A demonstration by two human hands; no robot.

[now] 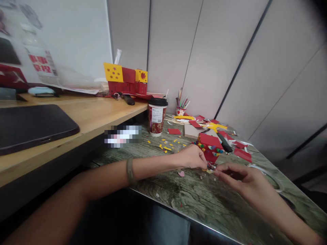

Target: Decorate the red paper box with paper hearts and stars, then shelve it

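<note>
Small craft piece [211, 166] — dark, speckled red, with a yellow scrap at its edge — is held right of the frame's centre, just above the surface [199, 200]. It is pinched from both sides: the left hand [191, 156] is curled with its fingertips closed on it, and the right hand [237, 177] grips it between thumb and forefinger. Its long axis and heading cannot be told — it is too small. Just behind it a red cardboard box [209, 141] trimmed with coloured beads is seen. A pink paper heart [181, 174] lies near on the weathered grey-green wood grain.
</note>
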